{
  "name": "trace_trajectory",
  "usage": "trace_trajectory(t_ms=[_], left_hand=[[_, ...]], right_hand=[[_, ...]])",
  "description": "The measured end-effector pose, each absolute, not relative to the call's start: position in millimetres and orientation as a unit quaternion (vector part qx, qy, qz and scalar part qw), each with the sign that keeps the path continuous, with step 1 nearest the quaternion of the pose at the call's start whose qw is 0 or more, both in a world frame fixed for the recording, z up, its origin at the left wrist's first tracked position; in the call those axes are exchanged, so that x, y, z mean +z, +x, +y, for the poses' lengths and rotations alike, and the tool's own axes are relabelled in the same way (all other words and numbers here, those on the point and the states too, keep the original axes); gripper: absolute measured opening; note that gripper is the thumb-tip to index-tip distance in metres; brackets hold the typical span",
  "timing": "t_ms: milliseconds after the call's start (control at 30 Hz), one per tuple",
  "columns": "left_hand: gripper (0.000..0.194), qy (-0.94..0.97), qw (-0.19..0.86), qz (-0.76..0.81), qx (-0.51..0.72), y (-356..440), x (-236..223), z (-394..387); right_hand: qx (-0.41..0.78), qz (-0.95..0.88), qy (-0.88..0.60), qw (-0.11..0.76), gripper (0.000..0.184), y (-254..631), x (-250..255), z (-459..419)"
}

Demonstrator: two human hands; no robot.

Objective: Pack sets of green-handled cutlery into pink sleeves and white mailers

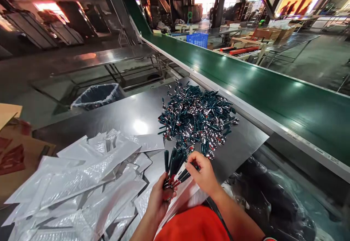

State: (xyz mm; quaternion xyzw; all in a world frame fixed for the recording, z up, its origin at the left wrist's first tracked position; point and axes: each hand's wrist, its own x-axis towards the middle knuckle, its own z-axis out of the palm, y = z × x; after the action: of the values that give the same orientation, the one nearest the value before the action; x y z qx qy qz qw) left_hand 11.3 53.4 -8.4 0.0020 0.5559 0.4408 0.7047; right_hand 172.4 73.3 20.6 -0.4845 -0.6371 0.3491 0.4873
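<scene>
My left hand (pixel 160 196) is closed around a bunch of spoons (pixel 172 165) with dark green handles, their shiny bowls low in the palm and the handles fanned upward. At the bunch's right side, my right hand (pixel 203 172) pinches a dark handle, its fingertips closed. Just beyond both hands lies a big heap of similar spoons (pixel 197 113) on the metal table (pixel 123 119). A white sheet or envelope (pixel 187 193) lies beneath my hands, close to my red clothing; its exact kind is partly hidden.
White padded envelopes (pixel 93 168) are piled loosely on the left. A green conveyor belt (pixel 232 66) runs along the far side. Beyond the table's left edge stands a lined bin (pixel 95 97); cardboard boxes (pixel 27 150) are at far left. Clear plastic bags (pixel 268 197) lie at lower right.
</scene>
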Motion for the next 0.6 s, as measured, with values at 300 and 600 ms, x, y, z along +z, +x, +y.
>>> trace_trajectory(t_ms=[300, 600], left_hand=[[0.026, -0.009, 0.691, 0.580, 0.432, 10, -10, 51], [0.027, 0.015, 0.699, 0.573, 0.428, 6, -23, 48]], right_hand=[[0.307, -0.694, -0.457, 0.464, 0.038, 178, 20, 71], [0.329, -0.701, -0.457, 0.438, 0.025, 180, 25, 75]])
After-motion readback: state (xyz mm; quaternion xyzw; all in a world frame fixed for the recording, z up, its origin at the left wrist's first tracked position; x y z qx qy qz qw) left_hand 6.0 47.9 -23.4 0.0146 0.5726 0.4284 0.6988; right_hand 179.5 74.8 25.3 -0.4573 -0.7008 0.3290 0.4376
